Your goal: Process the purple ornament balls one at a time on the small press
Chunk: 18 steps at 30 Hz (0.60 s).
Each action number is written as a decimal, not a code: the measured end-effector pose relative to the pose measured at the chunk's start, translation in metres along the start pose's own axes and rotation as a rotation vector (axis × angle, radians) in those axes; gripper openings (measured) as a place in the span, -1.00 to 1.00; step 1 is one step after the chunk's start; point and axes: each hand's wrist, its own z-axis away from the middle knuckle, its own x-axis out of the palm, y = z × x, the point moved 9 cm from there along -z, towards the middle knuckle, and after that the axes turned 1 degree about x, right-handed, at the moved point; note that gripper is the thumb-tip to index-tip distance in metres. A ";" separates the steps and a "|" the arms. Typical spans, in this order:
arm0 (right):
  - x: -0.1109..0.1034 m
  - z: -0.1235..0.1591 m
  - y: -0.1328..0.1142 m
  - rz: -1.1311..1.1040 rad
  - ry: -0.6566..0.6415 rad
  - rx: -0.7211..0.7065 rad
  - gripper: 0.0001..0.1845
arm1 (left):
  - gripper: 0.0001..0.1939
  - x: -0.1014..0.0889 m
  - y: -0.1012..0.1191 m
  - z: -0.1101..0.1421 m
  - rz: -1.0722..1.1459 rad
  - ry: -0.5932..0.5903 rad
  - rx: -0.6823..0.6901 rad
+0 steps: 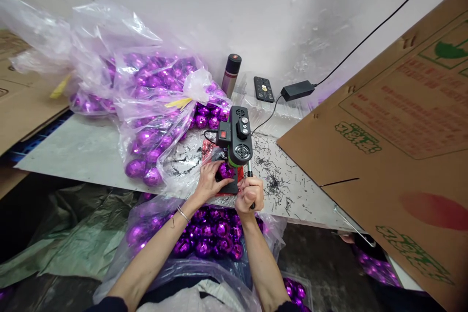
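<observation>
A small black bench drill press (pixel 240 136) with a red switch stands on the table over a red mat (pixel 208 151). Beneath its head sits a shiny purple ball (pixel 226 170), gripped by my left hand (pixel 210 180) with thumb and fingers around it. My right hand (pixel 250 194) is wrapped round the black-gripped lever (pixel 249 169) at the machine's right side. What touches the top of the ball is hidden by the machine's head. An open plastic bag of purple balls (pixel 204 239) lies below the table edge, under my forearms.
Clear bags of purple balls (pixel 153 107) fill the table's left side. Dark shavings (pixel 272 183) litter the right. Behind stand a flask (pixel 231 75), a phone (pixel 263 88) and a corded power adapter (pixel 298 90). A large cardboard box (pixel 395 156) leans at the right.
</observation>
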 end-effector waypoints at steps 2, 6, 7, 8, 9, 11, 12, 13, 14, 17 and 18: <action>0.001 -0.001 0.000 -0.027 0.014 -0.013 -0.61 | -0.40 0.000 0.000 0.000 0.008 0.004 0.002; 0.002 0.000 0.001 -0.040 0.011 -0.037 -0.61 | -0.41 0.000 0.001 -0.001 0.028 0.011 0.017; 0.003 0.000 0.001 -0.029 0.005 -0.051 -0.60 | -0.42 0.000 0.002 -0.001 0.029 0.010 0.017; 0.003 0.001 0.001 -0.019 -0.005 -0.066 -0.60 | -0.42 0.000 0.002 -0.002 0.027 0.008 0.015; 0.003 0.002 0.001 -0.012 -0.017 -0.076 -0.59 | -0.41 0.000 0.003 -0.003 0.025 0.003 0.010; 0.001 0.001 -0.001 -0.018 -0.037 -0.083 -0.58 | -0.37 0.001 0.005 -0.003 0.019 -0.007 0.002; 0.000 -0.002 -0.003 -0.021 -0.039 -0.075 -0.57 | -0.35 0.002 0.005 -0.004 0.015 -0.013 0.002; -0.002 -0.006 -0.005 -0.024 -0.030 -0.056 -0.56 | -0.33 0.003 0.006 -0.004 0.010 -0.019 0.003; -0.003 -0.012 -0.007 -0.024 -0.020 -0.027 -0.56 | -0.32 0.005 0.006 -0.004 0.004 -0.022 0.005; -0.009 -0.040 -0.011 -0.009 0.067 0.153 -0.51 | -0.30 0.009 0.003 -0.002 -0.008 -0.004 0.003; -0.008 -0.050 -0.013 -0.030 0.071 0.209 -0.49 | -0.29 0.010 0.002 -0.001 -0.007 0.015 0.005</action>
